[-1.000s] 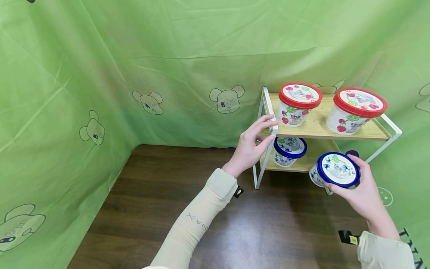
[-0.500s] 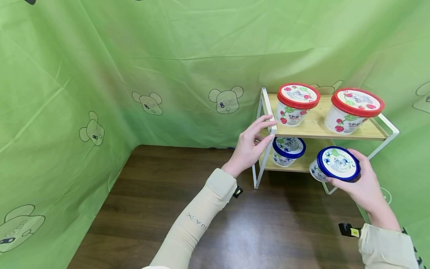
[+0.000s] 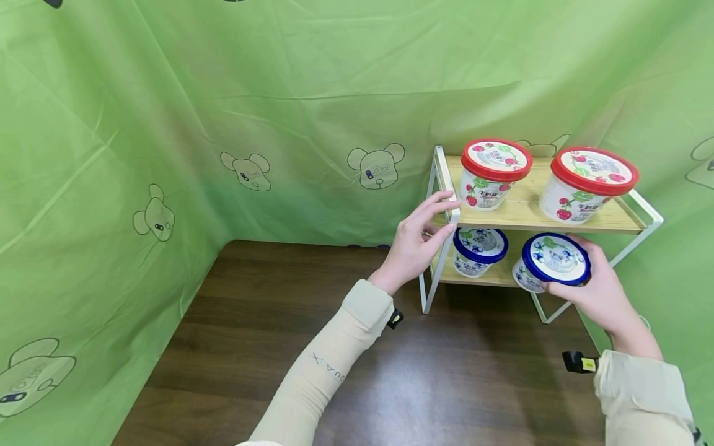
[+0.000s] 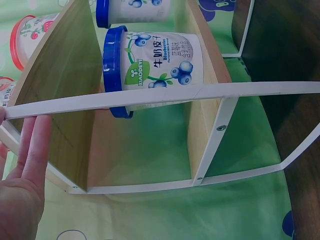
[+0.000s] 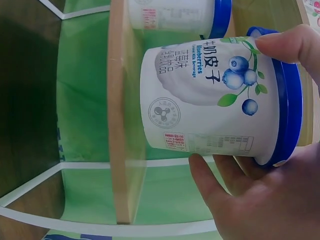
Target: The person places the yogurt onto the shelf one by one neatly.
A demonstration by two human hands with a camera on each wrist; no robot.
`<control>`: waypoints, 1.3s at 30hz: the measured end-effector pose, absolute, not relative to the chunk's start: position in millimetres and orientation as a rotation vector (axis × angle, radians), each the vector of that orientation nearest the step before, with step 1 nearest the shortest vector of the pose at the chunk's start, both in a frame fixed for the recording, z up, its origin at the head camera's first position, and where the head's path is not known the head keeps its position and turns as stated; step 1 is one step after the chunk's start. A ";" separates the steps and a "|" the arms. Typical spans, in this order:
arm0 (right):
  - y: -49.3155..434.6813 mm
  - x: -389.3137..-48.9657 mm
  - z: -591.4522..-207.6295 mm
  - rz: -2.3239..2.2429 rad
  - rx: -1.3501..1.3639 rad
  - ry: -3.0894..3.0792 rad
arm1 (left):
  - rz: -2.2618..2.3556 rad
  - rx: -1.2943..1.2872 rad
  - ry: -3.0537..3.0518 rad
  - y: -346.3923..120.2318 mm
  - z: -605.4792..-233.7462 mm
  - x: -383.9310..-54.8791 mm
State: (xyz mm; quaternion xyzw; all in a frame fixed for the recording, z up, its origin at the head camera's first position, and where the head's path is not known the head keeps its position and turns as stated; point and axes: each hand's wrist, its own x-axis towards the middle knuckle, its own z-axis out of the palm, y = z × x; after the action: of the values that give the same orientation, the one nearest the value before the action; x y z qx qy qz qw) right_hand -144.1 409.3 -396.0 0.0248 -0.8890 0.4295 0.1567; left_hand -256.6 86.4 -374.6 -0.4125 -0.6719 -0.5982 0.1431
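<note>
My right hand [image 3: 605,294] grips a white tub with a blue lid [image 3: 556,259], thumb and fingers round its lid end. In the right wrist view the tub [image 5: 210,100] shows blueberries on its label and overlaps the lower shelf board [image 5: 116,110]. The held tub tilts slightly at the front right of the lower shelf. To its left another blue-lidded tub [image 3: 481,244] stands on that shelf. My left hand [image 3: 415,244] holds the white metal frame [image 3: 454,215] at the rack's left side, with fingers [image 4: 37,150] behind the bar in the left wrist view.
On the rack's upper wooden shelf [image 3: 527,201] stand two red-lidded tubs, a left one [image 3: 495,161] and a right one [image 3: 594,172]. The rack stands on a dark wooden surface [image 3: 312,297]. Green cloth [image 3: 312,124] with bear drawings hangs behind and at the sides.
My right hand has moved the blue-lidded tub up and a little left in the head view, closer to the lower shelf. The left hand stays on the frame.
</note>
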 end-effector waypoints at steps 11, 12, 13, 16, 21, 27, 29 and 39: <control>422.0 -165.8 -393.1 1.233 0.093 -2.626 | -1.730 -1.192 -1.953 86.7 -374.5 -255.5; 423.3 -167.6 -393.3 1.229 0.090 -2.638 | -1.731 -1.193 -1.952 86.8 -374.4 -255.5; 424.5 -169.6 -393.7 1.231 0.090 -2.646 | -1.731 -1.194 -1.950 86.9 -374.2 -255.4; 428.1 -174.8 -394.0 1.235 0.097 -2.662 | -1.733 -1.195 -1.947 87.1 -374.2 -255.5; 432.3 -180.8 -392.8 1.253 0.096 -2.691 | -1.725 -1.191 -1.953 87.3 -374.7 -256.2; 434.0 -185.2 -392.2 1.245 0.069 -2.733 | -1.725 -1.187 -1.945 87.3 -375.2 -256.4; 433.9 -186.0 -392.4 1.246 0.061 -2.743 | -1.723 -1.186 -1.946 87.0 -375.5 -256.5; 436.7 -190.1 -390.6 1.309 0.028 -2.801 | -1.725 -1.191 -1.940 86.7 -375.3 -256.9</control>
State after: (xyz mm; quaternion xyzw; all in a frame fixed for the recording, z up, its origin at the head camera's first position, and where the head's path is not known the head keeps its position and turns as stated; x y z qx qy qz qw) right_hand -190.1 436.7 -390.6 0.0092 -0.9056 0.4233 0.0248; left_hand -256.9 86.7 -375.3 -0.4126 -0.6723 -0.5979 0.1422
